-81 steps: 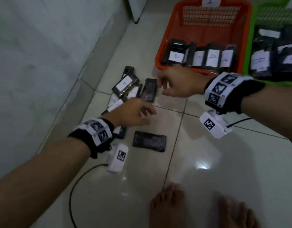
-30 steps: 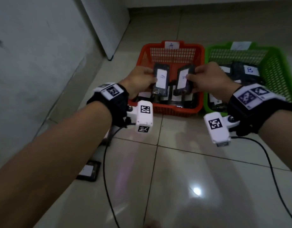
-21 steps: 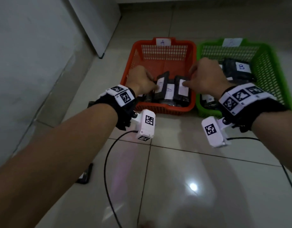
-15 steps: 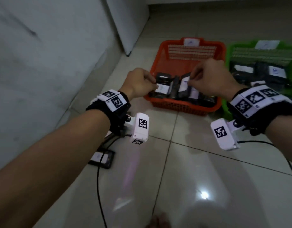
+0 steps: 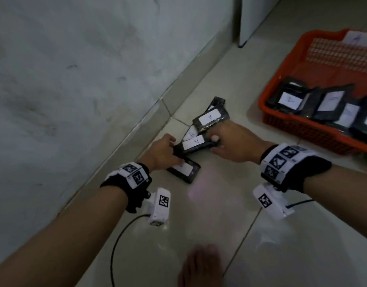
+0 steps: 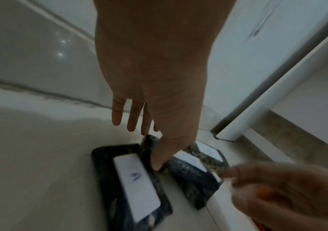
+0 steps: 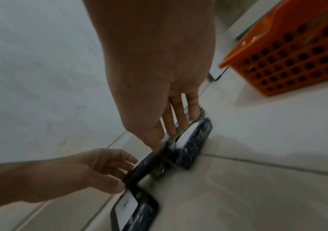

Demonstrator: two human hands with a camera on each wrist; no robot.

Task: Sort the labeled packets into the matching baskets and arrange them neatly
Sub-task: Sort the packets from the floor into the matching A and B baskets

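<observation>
Several black packets with white "A" labels lie in a loose pile on the floor by the wall. My left hand (image 5: 164, 152) pinches the left end of the middle packet (image 5: 194, 142), thumb in front and fingers behind it (image 7: 131, 168). My right hand (image 5: 230, 141) touches that packet's right end with its thumb. Its fairly straight fingers (image 7: 180, 123) lie against the upper packet (image 5: 211, 119). A third packet (image 5: 183, 168) lies flat just below my left hand. The orange basket (image 5: 315, 129), tagged A, holds a row of labelled packets at the right.
A grey wall and its skirting (image 5: 137, 125) run close along the left of the pile. A white cabinet corner (image 5: 243, 41) stands at the back. Cables trail from both wrist cameras over the tiles, and my bare foot (image 5: 201, 266) is at the bottom edge.
Both hands left the orange basket, where they set down two packets, and swung left and down to the floor pile. The view followed, so the green basket is out of sight.
</observation>
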